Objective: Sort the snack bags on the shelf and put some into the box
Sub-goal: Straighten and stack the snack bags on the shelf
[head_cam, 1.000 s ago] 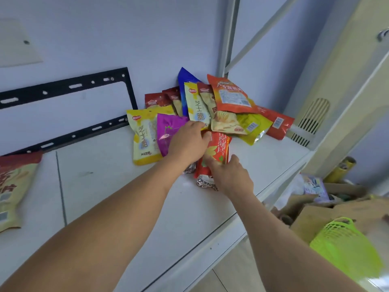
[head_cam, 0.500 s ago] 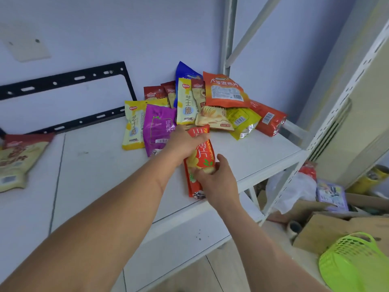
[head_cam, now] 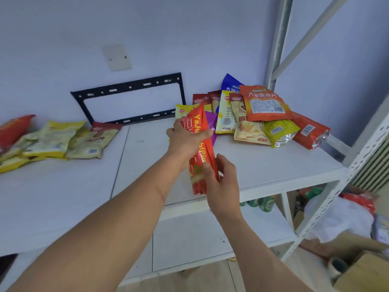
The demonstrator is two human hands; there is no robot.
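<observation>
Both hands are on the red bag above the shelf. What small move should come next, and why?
Probably carry the red bag down and right toward the cardboard box. The left hand grips its middle and the right hand holds its lower end, so it is already clear of the pile on the shelf.

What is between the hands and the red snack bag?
Nothing. The left hand grips the red snack bag around its upper part, and the right hand holds its lower end, above the shelf.
</observation>
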